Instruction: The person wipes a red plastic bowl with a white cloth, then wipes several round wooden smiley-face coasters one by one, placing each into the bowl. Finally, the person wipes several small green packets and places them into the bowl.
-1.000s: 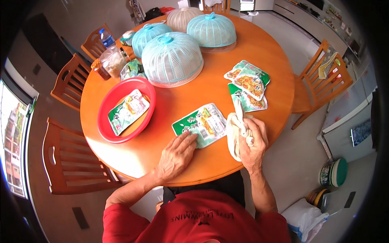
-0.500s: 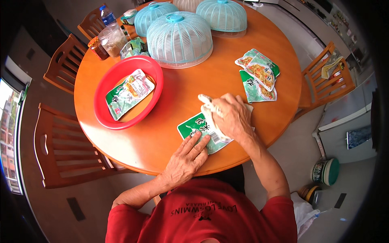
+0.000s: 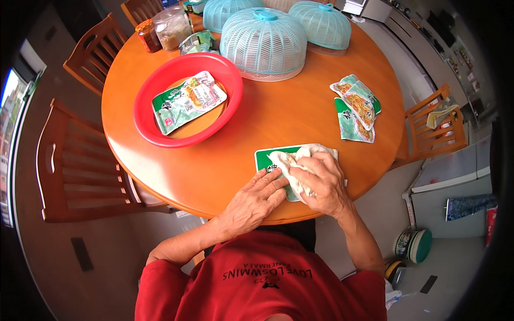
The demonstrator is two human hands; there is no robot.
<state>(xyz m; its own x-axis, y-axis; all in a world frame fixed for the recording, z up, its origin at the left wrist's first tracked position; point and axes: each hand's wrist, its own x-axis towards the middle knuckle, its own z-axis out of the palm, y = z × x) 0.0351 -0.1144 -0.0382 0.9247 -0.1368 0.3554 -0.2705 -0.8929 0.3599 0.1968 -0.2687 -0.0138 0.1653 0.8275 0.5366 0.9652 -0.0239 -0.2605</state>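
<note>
A green, flat food packet (image 3: 262, 155) lies at the table's near edge, partly hidden under a crumpled white cloth (image 3: 288, 162). My right hand (image 3: 327, 184) is closed around the cloth and presses it onto the packet. Stretched out flat, the fingers of my left hand (image 3: 250, 202) rest on the packet's lower left part. A similar green and white packet (image 3: 184, 107) lies in a red plastic basin (image 3: 143, 109) to the left. Several more noodle-picture packets (image 3: 360, 112) overlap in a small pile on the right.
Light blue mesh food covers (image 3: 262, 48) stand at the back of the round wooden table (image 3: 182, 174). Beside them are a clear jar (image 3: 172, 29), a red-brown jar (image 3: 148, 36) and a green bag (image 3: 201, 43). Wooden chairs (image 3: 80, 160) surround the table.
My right hand has drawn the cloth nearer to me and leftward over the packet, covering more of its print. The whole view has also shifted. My left hand stays on the packet.
</note>
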